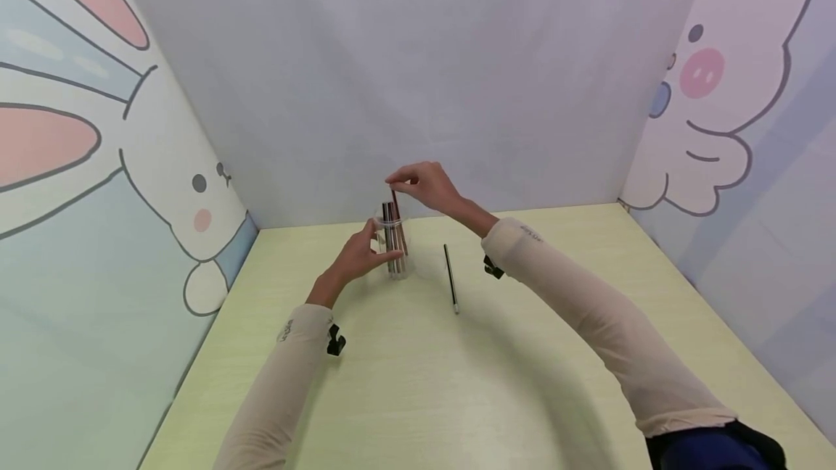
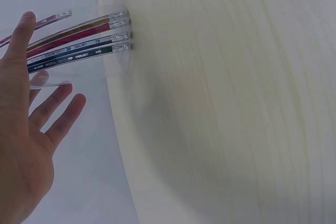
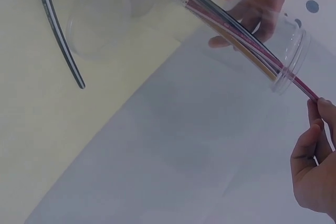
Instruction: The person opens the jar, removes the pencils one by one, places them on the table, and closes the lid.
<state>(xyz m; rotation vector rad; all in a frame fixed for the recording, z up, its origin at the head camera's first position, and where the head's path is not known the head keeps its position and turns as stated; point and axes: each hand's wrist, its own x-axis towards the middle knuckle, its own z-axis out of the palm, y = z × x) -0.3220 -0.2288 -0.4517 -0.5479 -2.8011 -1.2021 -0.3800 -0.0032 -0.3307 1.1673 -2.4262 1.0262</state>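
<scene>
A clear plastic jar (image 3: 292, 51) stands upright near the back of the table, with several pencils (image 2: 79, 55) inside, their eraser ends down at its base. My left hand (image 1: 355, 258) holds the jar from the left side, thumb across its front and fingers behind. Above the rim, my right hand (image 1: 427, 186) pinches the top end of a red pencil (image 3: 304, 88) between thumb and fingertips. The lower part of that pencil is inside the jar, its eraser end above the others' in the left wrist view.
A dark striped pencil (image 1: 451, 278) lies on the pale wood-grain table (image 1: 405, 383) to the right of the jar. Between them lies a clear round lid (image 3: 100, 22). A plain grey panel (image 1: 418, 78) rises behind, with cartoon-printed panels (image 1: 78, 296) at the sides.
</scene>
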